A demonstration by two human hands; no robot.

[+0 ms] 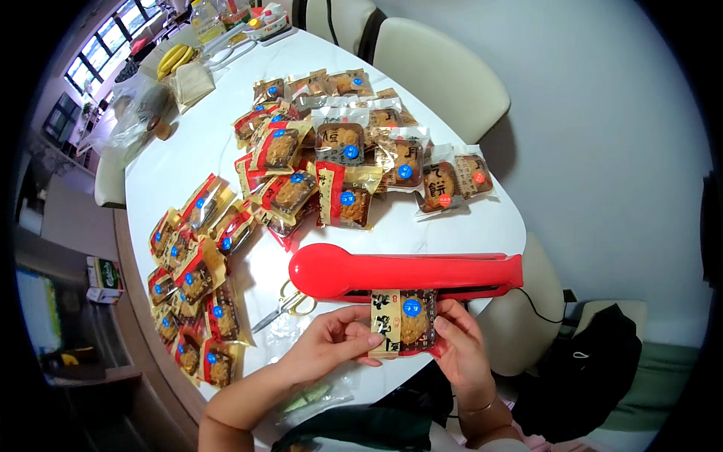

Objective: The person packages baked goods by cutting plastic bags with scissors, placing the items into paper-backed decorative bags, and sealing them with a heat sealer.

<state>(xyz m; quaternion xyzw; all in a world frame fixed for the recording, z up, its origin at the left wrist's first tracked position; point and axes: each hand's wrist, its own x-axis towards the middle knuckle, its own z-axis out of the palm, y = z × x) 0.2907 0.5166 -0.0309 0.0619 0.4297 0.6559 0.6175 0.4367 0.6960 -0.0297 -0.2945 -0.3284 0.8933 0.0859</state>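
A plastic-packaged mooncake [414, 325] with a round blue sticker is held between my two hands at the table's near edge. My left hand [344, 337] pinches the wrapper's left end with thumb and fingers. At the opposite end, my right hand [460, 339] grips the pack's side. Just beyond the pack lies a red heat sealer [395, 274], its far-left end rounded; the pack's top edge meets or overlaps its front side, and whether it is between the jaws cannot be told. Scissors with gold-coloured handles [298, 303] rest to the left of the sealer.
Packaged mooncakes [281, 148] pile up across the white table [192, 141], with another heap [195, 277] at the left. Bananas [175, 59], plastic bags [133, 113] and an oil bottle [207, 22] stand farther back. Chairs [435, 73] line the right side; a cable [534, 308] runs off the sealer's right end.
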